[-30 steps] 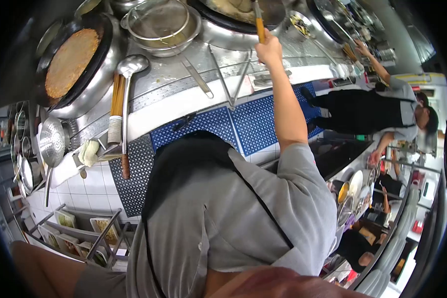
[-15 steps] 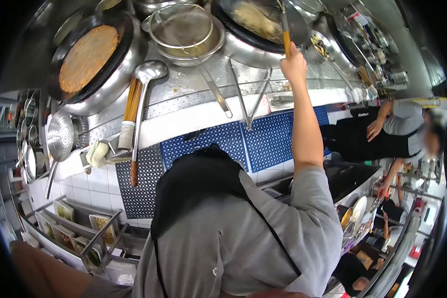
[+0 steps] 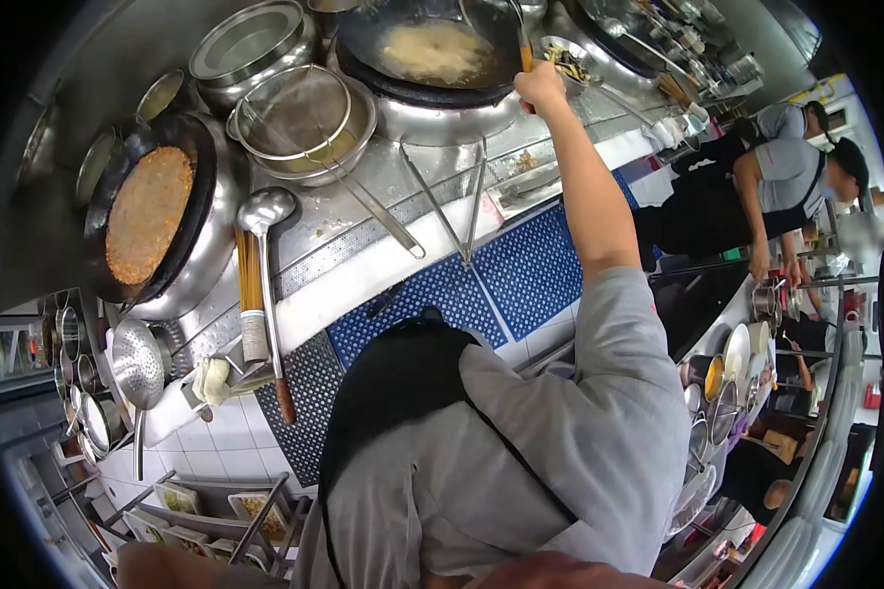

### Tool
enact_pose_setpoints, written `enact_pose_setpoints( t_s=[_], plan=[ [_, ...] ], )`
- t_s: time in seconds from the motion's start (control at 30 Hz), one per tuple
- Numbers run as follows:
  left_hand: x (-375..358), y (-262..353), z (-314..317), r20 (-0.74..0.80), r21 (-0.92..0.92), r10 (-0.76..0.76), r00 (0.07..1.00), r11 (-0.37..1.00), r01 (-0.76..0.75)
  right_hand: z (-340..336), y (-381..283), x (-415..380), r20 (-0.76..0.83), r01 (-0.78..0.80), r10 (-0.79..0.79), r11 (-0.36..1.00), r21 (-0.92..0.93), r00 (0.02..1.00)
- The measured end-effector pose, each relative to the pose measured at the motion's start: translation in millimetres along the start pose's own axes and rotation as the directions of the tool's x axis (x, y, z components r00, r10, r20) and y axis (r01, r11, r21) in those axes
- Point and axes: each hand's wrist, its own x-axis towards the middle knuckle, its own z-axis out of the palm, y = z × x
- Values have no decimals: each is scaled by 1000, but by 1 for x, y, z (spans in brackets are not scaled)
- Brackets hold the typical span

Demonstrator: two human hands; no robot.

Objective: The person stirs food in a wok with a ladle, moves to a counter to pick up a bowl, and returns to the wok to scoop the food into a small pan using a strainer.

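My right hand [image 3: 540,86] is closed round the wooden handle of a metal cooking tool [image 3: 525,51]. Its shaft runs over the near side of a black wok [image 3: 349,67], and its head is cut off at the frame's top edge. Pale, frothy food or liquid [image 3: 437,51] lies in that wok. Just right of the hand is a metal container with dark and yellow pieces [image 3: 566,61]. Only part of my left arm shows, low at the left; the left hand is out of the frame.
Left on the steel counter, another wok [image 3: 96,221] holds an orange-brown mixture. A strainer [image 3: 295,110] rests over a bowl. A ladle [image 3: 267,208], bamboo brush [image 3: 252,314], perforated skimmer [image 3: 138,365] and metal tongs [image 3: 467,211] lie along the front. Co-workers [image 3: 776,187] stand at the right.
The camera view has turned and shifted, so the counter sits differently in it. My right hand, still on the wooden handle, now appears higher and further left, near the wok's right side.
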Motion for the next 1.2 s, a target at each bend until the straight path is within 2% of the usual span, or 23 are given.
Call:
enact_pose_setpoints(
  t_s=[0.07, 0.1, 0.13, 0.2, 0.23, 0.27, 0.3, 0.33, 0.37, 0.4, 0.43, 0.5, 0.53, 0.6, 0.63, 0.73, 0.8, 0.83, 0.87, 0.93, 0.97, 1.1, 1.2],
  plan=[
    [12, 9, 6, -55, 22, 90, 994, 996, -89, 20, 23, 38, 138, -153, 114, 937, 313, 984],
    [17, 14, 9, -84, 37, 130, 988, 991, -127, 15, 12, 32, 271, -218, 138, 931, 294, 953],
    [23, 18, 13, -130, 70, 184, 974, 982, -176, 20, 9, 33, 329, -327, 189, 837, 438, 925],
    [32, 29, 23, -252, 168, 290, 923, 953, -253, 31, 14, 36, 461, -518, 253, 552, 653, 851],
    [34, 34, 28, -341, 247, 352, 872, 928, -278, 31, 14, 40, 571, -587, 212, 520, 621, 793],
    [31, 37, 29, -406, 304, 376, 833, 915, -265, 34, 15, 41, 606, -616, 211, 507, 603, 767],
    [27, 42, 24, -442, 325, 354, 824, 920, -221, 39, 19, 45, 632, -639, 208, 489, 594, 747],
    [2, 36, 9, -279, 218, 146, 949, 972, -85, 41, 21, 46, 658, -663, 207, 470, 582, 724],
    [-23, 29, -5, -71, 178, -98, 993, 978, 109, 38, 21, 39, 646, -645, 196, 488, 588, 737],
    [-47, 21, -18, 125, 223, -311, 942, 934, 279, 37, 25, 35, 637, -610, 161, 532, 587, 754],
    [-75, 16, -4, -52, 233, -476, 878, 849, 474, 37, 32, 33, 630, -573, 125, 575, 584, 767],
    [-113, 4, 4, 94, 129, -624, 776, 780, 612, 29, 22, 7, 559, -457, 65, 657, 600, 827],
    [-130, 2, 15, 61, 50, -708, 704, 706, 706, 23, 19, -10, 519, -379, 15, 701, 604, 854],
    [-161, 3, 24, 33, 33, -871, 490, 491, 871, 15, 15, -36, 444, -213, -100, 771, 600, 891],
    [-168, 1, 33, 51, -27, -886, 461, 461, 887, 10, 9, -49, 422, -195, -97, 780, 594, 901],
    [-190, -2, 41, 216, -61, -943, 254, 247, 967, 9, -8, -66, 299, 36, -207, 870, 491, 931],
    [-192, -4, 53, 288, -68, -944, 160, 147, 987, 13, -13, -65, 232, 178, -257, 933, 312, 938],
    [-200, -6, 57, 317, -119, -935, 157, 125, 985, 11, -24, -73, 182, 232, -274, 947, 220, 944],
    [-208, -7, 58, 352, -83, -929, 114, 90, 992, 11, -33, -81, 132, 281, -297, 952, 124, 946],
    [-227, -7, 59, 417, -9, -909, 23, 21, 1000, 15, -41, -96, 87, 265, -263, 964, -13, 961],
    [-240, -6, 62, 422, -1, -907, 14, 15, 1000, 17, -44, -101, 63, 252, -248, 964, -82, 967],
    [-285, 2, 58, 428, 11, -896, -116, -123, 992, 41, -21, -104, 157, 135, -112, 980, -144, 981],
    [-325, 15, 43, 387, 105, -901, -194, -166, 981, 32, 7, -103, 45, 252, -252, 910, -329, 967]
  ],
)
